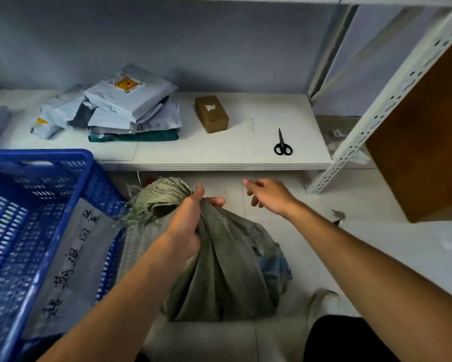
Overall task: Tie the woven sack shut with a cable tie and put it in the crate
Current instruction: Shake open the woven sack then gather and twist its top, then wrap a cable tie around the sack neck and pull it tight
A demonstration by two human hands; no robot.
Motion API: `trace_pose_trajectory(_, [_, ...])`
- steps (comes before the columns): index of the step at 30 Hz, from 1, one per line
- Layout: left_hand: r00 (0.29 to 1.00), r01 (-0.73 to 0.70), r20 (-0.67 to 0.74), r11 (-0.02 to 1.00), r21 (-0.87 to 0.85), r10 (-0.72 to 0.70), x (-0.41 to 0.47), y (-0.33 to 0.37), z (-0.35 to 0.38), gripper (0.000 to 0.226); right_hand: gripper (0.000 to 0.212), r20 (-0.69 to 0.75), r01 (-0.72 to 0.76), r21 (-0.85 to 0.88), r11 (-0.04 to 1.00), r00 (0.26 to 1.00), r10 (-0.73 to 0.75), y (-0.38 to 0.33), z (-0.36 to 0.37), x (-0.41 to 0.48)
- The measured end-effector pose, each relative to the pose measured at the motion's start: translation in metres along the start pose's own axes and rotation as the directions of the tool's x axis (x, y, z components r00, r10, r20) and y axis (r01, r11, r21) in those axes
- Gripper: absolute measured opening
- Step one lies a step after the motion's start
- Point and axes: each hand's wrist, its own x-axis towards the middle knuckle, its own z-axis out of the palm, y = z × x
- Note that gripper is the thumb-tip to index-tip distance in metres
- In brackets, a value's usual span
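Note:
A grey-green woven sack (227, 270) stands on the pale floor in the middle of the view. My left hand (191, 223) grips its gathered neck, and the frayed mouth flops over to the left of my fist. My right hand (268, 195) hovers to the right of the neck, fingers loosely spread, holding nothing that I can see. The blue plastic crate (37, 163) stands at the left, touching the sack's frayed mouth, with a grey handwritten label on its near wall. No cable tie is visible.
Black scissors (282, 145) lie on the low white shelf (232, 152) behind the sack. A small brown carton (211, 113) and a pile of grey mailer bags (125, 105) sit further back. A perforated shelf post (371, 118) and a brown board (428, 142) stand at right.

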Motion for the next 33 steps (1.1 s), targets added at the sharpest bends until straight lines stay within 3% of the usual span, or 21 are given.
trace_pose_trajectory(6, [0.992,-0.102,-0.093,0.984,-0.146,0.089,0.026,-0.006,0.0,0.062,0.032,-0.132,-0.126,-0.114,0.985,0.985,0.111,0.039,-0.001,0.087])
trace_pose_trajectory(9, [0.994,-0.071,-0.099,0.984,-0.164,0.055,0.041,-0.004,0.006,0.062,0.025,-0.162,-0.151,-0.168,0.974,0.979,0.123,0.038,0.006,0.123])
trace_pose_trajectory(14, [0.997,-0.026,-0.075,0.991,-0.135,0.015,0.058,0.008,0.0,0.063,0.038,-0.261,-0.189,-0.183,0.965,0.956,0.137,0.037,0.011,0.178])
trace_pose_trajectory(22, [0.998,0.037,-0.045,0.995,-0.093,-0.041,0.078,0.016,-0.003,0.066,0.036,-0.456,-0.284,-0.24,0.928,0.877,0.151,0.041,0.003,0.222])
trace_pose_trajectory(33, [0.993,0.105,-0.057,0.994,-0.037,-0.107,0.087,0.022,-0.002,0.062,0.021,-0.486,-0.244,-0.468,0.85,0.874,-0.017,0.036,0.002,0.241])
